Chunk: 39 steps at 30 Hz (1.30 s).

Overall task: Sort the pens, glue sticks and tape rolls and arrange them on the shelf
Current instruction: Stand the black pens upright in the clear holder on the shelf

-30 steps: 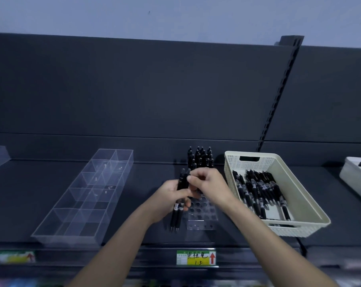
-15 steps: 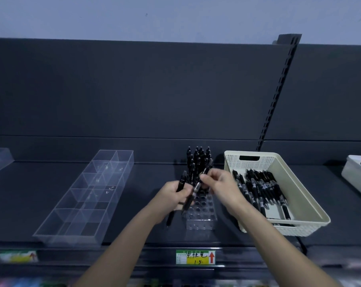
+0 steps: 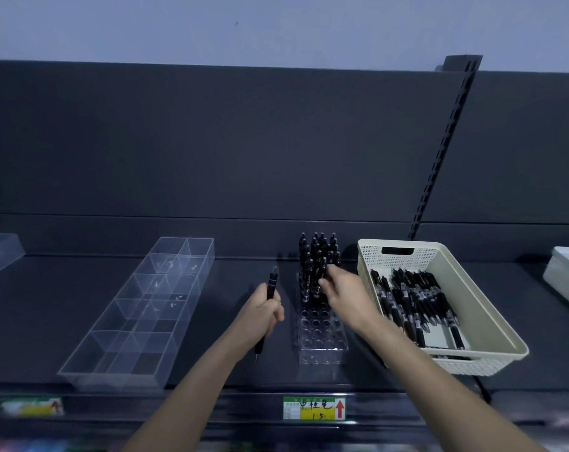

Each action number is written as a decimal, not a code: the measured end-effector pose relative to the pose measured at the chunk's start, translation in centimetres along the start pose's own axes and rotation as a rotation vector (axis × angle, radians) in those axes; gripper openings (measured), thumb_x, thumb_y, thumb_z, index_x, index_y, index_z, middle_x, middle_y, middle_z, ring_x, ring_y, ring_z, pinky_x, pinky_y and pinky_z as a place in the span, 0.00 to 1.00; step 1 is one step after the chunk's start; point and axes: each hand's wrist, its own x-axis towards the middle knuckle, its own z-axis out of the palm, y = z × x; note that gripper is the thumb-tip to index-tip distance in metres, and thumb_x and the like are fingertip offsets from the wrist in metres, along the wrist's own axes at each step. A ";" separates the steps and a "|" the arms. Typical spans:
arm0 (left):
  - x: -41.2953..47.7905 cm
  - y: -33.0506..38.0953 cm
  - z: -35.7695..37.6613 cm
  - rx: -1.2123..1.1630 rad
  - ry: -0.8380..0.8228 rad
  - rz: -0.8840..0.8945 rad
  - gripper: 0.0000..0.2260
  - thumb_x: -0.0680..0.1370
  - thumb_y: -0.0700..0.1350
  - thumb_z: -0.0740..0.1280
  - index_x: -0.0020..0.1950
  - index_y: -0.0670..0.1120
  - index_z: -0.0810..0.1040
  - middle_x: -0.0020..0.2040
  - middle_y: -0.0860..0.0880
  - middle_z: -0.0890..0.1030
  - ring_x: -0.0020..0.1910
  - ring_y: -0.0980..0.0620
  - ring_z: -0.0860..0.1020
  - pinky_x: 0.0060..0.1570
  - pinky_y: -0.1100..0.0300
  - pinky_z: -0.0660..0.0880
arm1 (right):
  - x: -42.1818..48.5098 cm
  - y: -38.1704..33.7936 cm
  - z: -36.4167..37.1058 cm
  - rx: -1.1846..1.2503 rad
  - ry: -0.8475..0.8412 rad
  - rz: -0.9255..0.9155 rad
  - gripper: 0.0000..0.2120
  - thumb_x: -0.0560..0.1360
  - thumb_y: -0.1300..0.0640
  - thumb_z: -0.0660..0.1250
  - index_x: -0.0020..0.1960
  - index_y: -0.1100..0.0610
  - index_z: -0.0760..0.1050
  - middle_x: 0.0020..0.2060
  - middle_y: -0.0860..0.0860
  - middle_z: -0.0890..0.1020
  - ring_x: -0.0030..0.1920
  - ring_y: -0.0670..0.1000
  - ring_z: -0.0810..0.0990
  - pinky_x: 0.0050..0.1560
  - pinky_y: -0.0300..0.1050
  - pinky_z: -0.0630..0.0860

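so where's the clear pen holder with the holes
Head view, centre of the shelf: the clear pen holder stands between the left hand and the cream basket, just behind the green-and-yellow price label.

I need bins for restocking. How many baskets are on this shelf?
2. One basket holding pens sits right of the pen rack; a second basket is cut off at the right edge. More may lie out of frame.

Green-and-yellow paper price tag (image 3: 314, 408) on the front edge of the dark metal shelf (image 3: 185, 404), near the middle: handwritten Chinese, roughly "中性笔", "15" or "1.5" below, red up-arrow printed at its right end. Second green-yellow tag (image 3: 32, 406) toward the left end: blurred, unreadable.
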 end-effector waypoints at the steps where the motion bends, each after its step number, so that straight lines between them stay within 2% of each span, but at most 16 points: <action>1: 0.0 -0.1 -0.1 -0.011 0.000 -0.005 0.07 0.74 0.34 0.55 0.42 0.45 0.66 0.33 0.49 0.73 0.28 0.53 0.66 0.36 0.58 0.67 | 0.0 0.0 0.3 -0.010 -0.007 0.013 0.08 0.80 0.58 0.57 0.43 0.59 0.64 0.30 0.46 0.67 0.36 0.52 0.69 0.37 0.42 0.61; 6: 0.1 -0.7 -0.1 -0.070 0.007 -0.032 0.14 0.73 0.30 0.55 0.46 0.46 0.73 0.37 0.48 0.75 0.31 0.54 0.69 0.36 0.62 0.68 | 0.0 0.1 1.3 0.019 -0.021 0.074 0.10 0.80 0.57 0.57 0.48 0.63 0.70 0.36 0.54 0.76 0.39 0.57 0.76 0.40 0.47 0.70; 9: -0.2 -0.7 -0.1 -0.048 -0.037 -0.001 0.13 0.79 0.34 0.55 0.52 0.49 0.73 0.40 0.49 0.77 0.37 0.55 0.74 0.39 0.63 0.72 | 0.0 0.0 1.6 0.008 -0.028 0.090 0.09 0.80 0.56 0.57 0.49 0.62 0.71 0.37 0.54 0.77 0.39 0.55 0.76 0.42 0.48 0.73; 11: -0.6 -0.6 -0.1 -0.037 -0.070 0.035 0.12 0.81 0.38 0.56 0.56 0.55 0.70 0.38 0.49 0.77 0.34 0.55 0.74 0.38 0.62 0.73 | 0.0 0.1 1.7 0.003 -0.036 0.103 0.08 0.80 0.57 0.57 0.46 0.61 0.70 0.34 0.51 0.74 0.36 0.53 0.74 0.39 0.46 0.71; 13: -0.8 -0.6 -0.1 -0.007 -0.061 0.072 0.11 0.81 0.42 0.56 0.55 0.60 0.69 0.33 0.50 0.74 0.29 0.56 0.70 0.33 0.63 0.70 | 0.0 0.1 1.8 0.004 -0.039 0.111 0.08 0.80 0.57 0.57 0.44 0.59 0.67 0.33 0.50 0.72 0.35 0.53 0.73 0.38 0.46 0.69; 16: -0.8 -0.5 0.1 -0.007 -0.037 0.057 0.06 0.81 0.43 0.55 0.53 0.53 0.68 0.31 0.51 0.70 0.27 0.56 0.65 0.32 0.62 0.65 | -0.1 0.0 1.5 0.010 -0.024 0.108 0.08 0.80 0.57 0.58 0.50 0.61 0.72 0.40 0.55 0.79 0.41 0.56 0.78 0.43 0.46 0.73; 19: -0.7 -0.2 0.6 -0.003 -0.053 0.028 0.05 0.80 0.39 0.53 0.49 0.46 0.67 0.33 0.51 0.73 0.29 0.56 0.66 0.35 0.63 0.66 | -0.6 0.3 0.8 0.064 0.036 0.123 0.13 0.79 0.57 0.61 0.60 0.61 0.74 0.49 0.57 0.82 0.45 0.55 0.80 0.49 0.45 0.75; 23: -0.3 0.3 1.7 0.035 -0.041 0.110 0.09 0.81 0.40 0.56 0.44 0.48 0.72 0.38 0.52 0.78 0.30 0.59 0.70 0.36 0.68 0.71 | -1.5 0.3 -0.7 0.172 0.110 0.104 0.08 0.77 0.60 0.63 0.52 0.60 0.79 0.42 0.51 0.82 0.44 0.50 0.78 0.48 0.41 0.73; 27: 0.2 0.6 3.0 -0.030 -0.049 0.148 0.08 0.78 0.36 0.61 0.43 0.46 0.76 0.36 0.50 0.76 0.29 0.61 0.73 0.36 0.63 0.76 | -2.1 -0.4 -1.6 0.469 0.006 0.095 0.07 0.76 0.60 0.65 0.50 0.59 0.81 0.42 0.46 0.81 0.43 0.43 0.77 0.50 0.37 0.71; 28: 0.4 0.6 3.3 -0.026 -0.035 0.158 0.06 0.77 0.35 0.63 0.42 0.44 0.75 0.35 0.49 0.76 0.27 0.61 0.74 0.35 0.61 0.77 | -2.2 -0.5 -1.6 0.522 -0.017 0.097 0.04 0.75 0.59 0.66 0.46 0.55 0.80 0.38 0.45 0.79 0.40 0.42 0.75 0.47 0.37 0.70; 30: 0.6 0.8 4.0 0.021 0.023 0.182 0.05 0.74 0.34 0.68 0.41 0.41 0.74 0.32 0.48 0.74 0.25 0.60 0.75 0.33 0.59 0.78 | -2.1 -0.3 -1.5 0.553 -0.018 0.109 0.12 0.74 0.58 0.68 0.33 0.52 0.73 0.29 0.45 0.72 0.32 0.45 0.69 0.39 0.40 0.67; 31: 0.6 0.9 4.4 0.054 0.048 0.192 0.04 0.73 0.35 0.69 0.41 0.40 0.75 0.31 0.47 0.75 0.24 0.59 0.75 0.33 0.59 0.78 | -2.1 -0.2 -1.4 0.557 -0.018 0.126 0.15 0.74 0.58 0.68 0.30 0.53 0.69 0.26 0.47 0.69 0.30 0.46 0.66 0.36 0.41 0.65; 35: 0.6 1.3 5.1 0.155 0.075 0.274 0.04 0.73 0.35 0.69 0.46 0.36 0.80 0.34 0.41 0.81 0.29 0.58 0.79 0.41 0.57 0.79 | -2.1 0.8 -1.8 0.594 -0.029 0.174 0.16 0.76 0.58 0.65 0.31 0.56 0.66 0.24 0.49 0.66 0.22 0.40 0.62 0.30 0.37 0.61; 38: 0.9 1.3 5.4 0.222 0.134 0.325 0.06 0.72 0.35 0.70 0.48 0.37 0.81 0.33 0.51 0.79 0.32 0.61 0.78 0.40 0.69 0.77 | -2.3 1.3 -1.8 0.605 -0.064 0.198 0.13 0.77 0.58 0.64 0.34 0.58 0.69 0.26 0.51 0.68 0.22 0.40 0.64 0.28 0.33 0.61; 39: 1.0 1.4 5.5 0.243 0.154 0.336 0.06 0.71 0.36 0.71 0.48 0.37 0.81 0.33 0.52 0.78 0.33 0.61 0.77 0.40 0.70 0.76 | -2.3 1.2 -1.8 0.581 -0.070 0.208 0.13 0.77 0.58 0.65 0.35 0.59 0.70 0.27 0.52 0.69 0.23 0.40 0.64 0.28 0.34 0.62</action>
